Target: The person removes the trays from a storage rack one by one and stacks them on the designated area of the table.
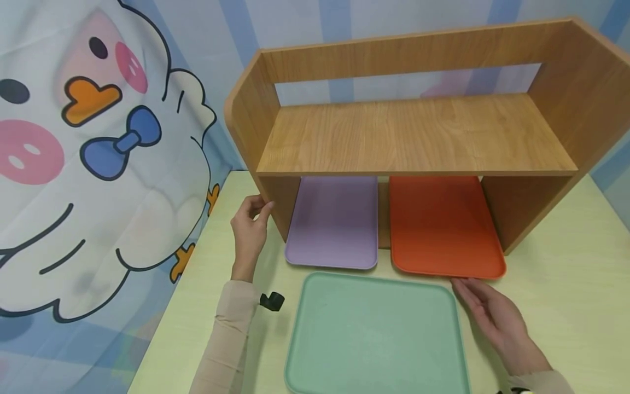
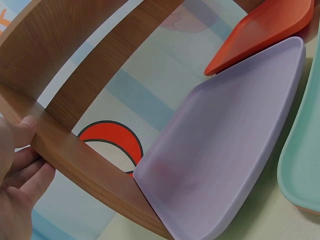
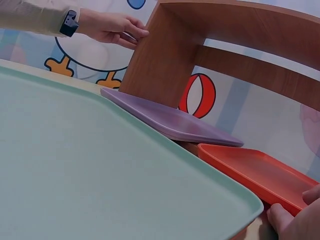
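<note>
My left hand [image 1: 250,227] pinches the front edge of the left side panel of a wooden shelf [image 1: 418,137]. In the left wrist view the thumb [image 2: 27,127] lies on one face of that panel, with the fingers round the other. A purple tray [image 1: 334,224] sits on the left under the shelf board, its front end sticking out. Beside it lies a red-orange tray [image 1: 443,230], also projecting forward. My right hand [image 1: 499,317] is at this tray's front rim, its fingers extended and the fingertips touching the edge near the right corner.
A light green tray [image 1: 379,334] lies in front of the shelf, between the two forearms. An orange-brown edge [image 3: 241,234] shows beneath its corner. A curtain with a cartoon bird [image 1: 113,164] hangs at the left and behind. Everything stands on a pale yellow table [image 1: 571,284].
</note>
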The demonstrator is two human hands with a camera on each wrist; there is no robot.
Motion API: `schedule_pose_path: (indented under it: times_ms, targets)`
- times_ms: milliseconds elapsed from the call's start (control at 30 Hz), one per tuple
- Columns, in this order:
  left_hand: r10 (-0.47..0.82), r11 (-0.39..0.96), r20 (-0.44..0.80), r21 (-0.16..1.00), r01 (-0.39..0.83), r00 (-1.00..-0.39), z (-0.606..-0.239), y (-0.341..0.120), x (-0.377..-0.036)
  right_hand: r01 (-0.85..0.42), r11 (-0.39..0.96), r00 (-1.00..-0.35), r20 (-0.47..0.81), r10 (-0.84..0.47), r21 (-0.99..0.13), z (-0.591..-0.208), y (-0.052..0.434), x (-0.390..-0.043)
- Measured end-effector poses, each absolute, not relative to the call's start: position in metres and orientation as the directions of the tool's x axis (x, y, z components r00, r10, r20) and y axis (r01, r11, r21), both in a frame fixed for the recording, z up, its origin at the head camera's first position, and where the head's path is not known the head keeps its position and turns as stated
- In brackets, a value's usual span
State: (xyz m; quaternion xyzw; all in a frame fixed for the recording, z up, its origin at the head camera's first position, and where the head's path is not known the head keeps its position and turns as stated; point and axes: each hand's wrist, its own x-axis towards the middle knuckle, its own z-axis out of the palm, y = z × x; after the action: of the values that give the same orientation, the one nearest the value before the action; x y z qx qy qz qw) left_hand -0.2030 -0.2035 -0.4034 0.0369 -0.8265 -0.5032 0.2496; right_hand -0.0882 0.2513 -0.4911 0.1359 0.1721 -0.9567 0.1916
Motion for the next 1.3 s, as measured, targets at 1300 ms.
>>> schedule_pose_path:
  times_ms: [1300]
  targets:
    - [-0.305, 0.488, 0.386, 0.848, 0.205, -0.871, -0.401, -0.204, -0.202, 0.334, -0.900, -0.883, -0.426, -0.195, -0.279, -0.494, 0.235, -0.104]
